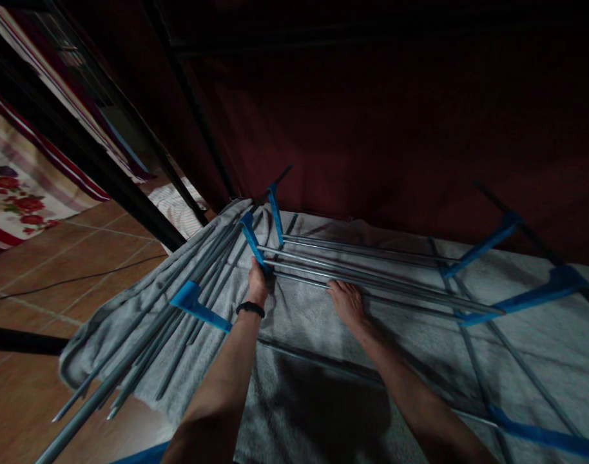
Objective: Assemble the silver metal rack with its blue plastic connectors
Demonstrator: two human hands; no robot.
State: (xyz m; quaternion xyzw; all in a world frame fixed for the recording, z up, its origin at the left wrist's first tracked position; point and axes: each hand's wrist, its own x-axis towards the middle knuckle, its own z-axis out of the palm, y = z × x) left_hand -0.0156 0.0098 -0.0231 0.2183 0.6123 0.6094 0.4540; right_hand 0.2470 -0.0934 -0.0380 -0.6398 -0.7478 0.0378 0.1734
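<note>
My left hand [257, 283], a dark band on its wrist, is closed on the lower end of a blue plastic bracket [251, 235] where metal rods meet it. A second blue bracket [275, 216] stands just behind. Several thin metal rods [386, 278] run rightward to blue brackets [507, 306] on the far side. My right hand [347, 301] is closed around the nearest of these rods [301, 279], partway along it; its fingertips are partly hidden. Another blue bracket [202, 310] lies left of my left forearm, near a bundle of loose rods [149, 325].
Under the frame is a grey blanket [294, 386] on a bed-like surface. Dark red cloth [372, 142] hangs behind it. Black posts [106, 148] rise at the left. Beyond lie a tiled floor [101, 264], a cable [82, 278] and a floral curtain [28, 193].
</note>
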